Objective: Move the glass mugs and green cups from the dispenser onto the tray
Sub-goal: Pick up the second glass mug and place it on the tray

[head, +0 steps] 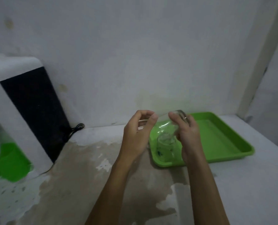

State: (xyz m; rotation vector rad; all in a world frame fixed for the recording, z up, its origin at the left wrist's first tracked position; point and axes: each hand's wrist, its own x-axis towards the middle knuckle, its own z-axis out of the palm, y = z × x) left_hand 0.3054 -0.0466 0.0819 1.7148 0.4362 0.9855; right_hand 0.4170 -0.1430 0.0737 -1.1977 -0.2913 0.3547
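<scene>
Above green tray (222, 143), two hands (139, 135) (188, 135), two glass mugs (165, 122) (166, 143)

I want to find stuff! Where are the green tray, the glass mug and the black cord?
green tray (219, 140), head view, bare floor of tray
glass mug (166, 140), head view, clear lower body
black cord (76, 128), head view, coiled loop by wall

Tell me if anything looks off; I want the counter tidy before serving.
The counter is blotchy: a large brownish patch, maybe wet or worn, spreads from the dispenser toward the green tray. Nothing looks spilled inside the tray.
</scene>
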